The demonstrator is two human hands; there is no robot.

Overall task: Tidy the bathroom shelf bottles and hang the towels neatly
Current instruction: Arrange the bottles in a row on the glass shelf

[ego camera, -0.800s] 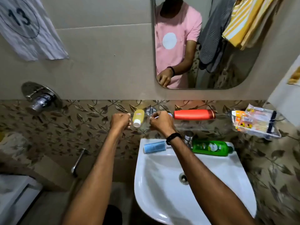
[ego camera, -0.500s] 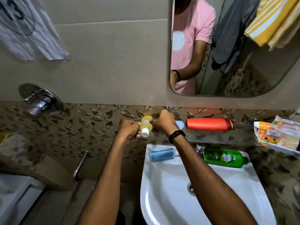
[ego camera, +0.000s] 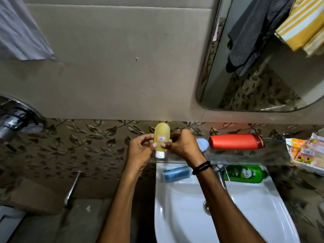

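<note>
A small yellow bottle (ego camera: 161, 133) with a white cap pointing down is held upright between both hands, just left of the glass shelf (ego camera: 245, 157). My left hand (ego camera: 140, 151) grips its left side and my right hand (ego camera: 182, 146) its right side. On the shelf lie a red bottle (ego camera: 235, 141) on its side and a pale blue object (ego camera: 203, 144) partly behind my right hand. A blue bottle (ego camera: 176, 173) and a green bottle (ego camera: 244, 173) lie on the white sink (ego camera: 254, 216) rim. A white towel (ego camera: 21, 32) hangs at top left.
A packet of sachets (ego camera: 306, 153) sits at the shelf's right end. The mirror (ego camera: 263, 67) reflects a grey cloth and a yellow striped towel. A chrome wall valve (ego camera: 14, 120) and a tap (ego camera: 72, 186) stick out at left.
Both hands closed on the yellow bottle and lifted it off the shelf's left end. The view shifted left and closer to the wall.
</note>
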